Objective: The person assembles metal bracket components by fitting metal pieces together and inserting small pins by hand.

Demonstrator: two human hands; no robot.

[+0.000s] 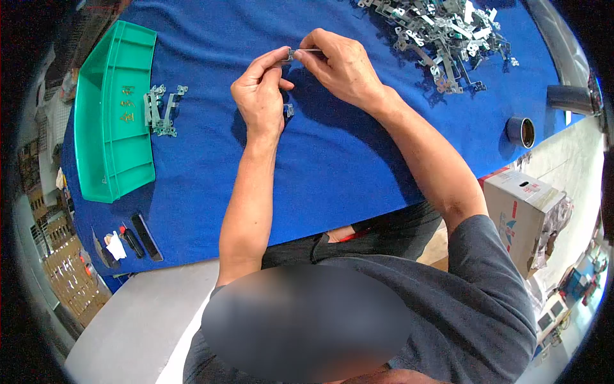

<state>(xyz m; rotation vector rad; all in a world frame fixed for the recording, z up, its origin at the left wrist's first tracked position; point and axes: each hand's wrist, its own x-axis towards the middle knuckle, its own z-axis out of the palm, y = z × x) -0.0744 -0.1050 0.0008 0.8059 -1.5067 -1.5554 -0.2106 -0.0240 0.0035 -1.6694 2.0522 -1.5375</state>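
My left hand pinches one end of a small metal bracket between thumb and fingers, above the blue cloth. From the right, my right hand closes on the same piece, where a thin straight edge shows at the fingertips. Fingers cover most of the bracket. Beside my left palm a second small metal part shows; I cannot tell whether it lies on the cloth or is held. Several similar metal brackets lie in a row to the left of my left hand.
A green plastic bin lies at the left, next to the row of brackets. A loose heap of metal brackets covers the far right. A dark round cup-like object stands at the right edge, near a cardboard box. A small dark bottle lies front left.
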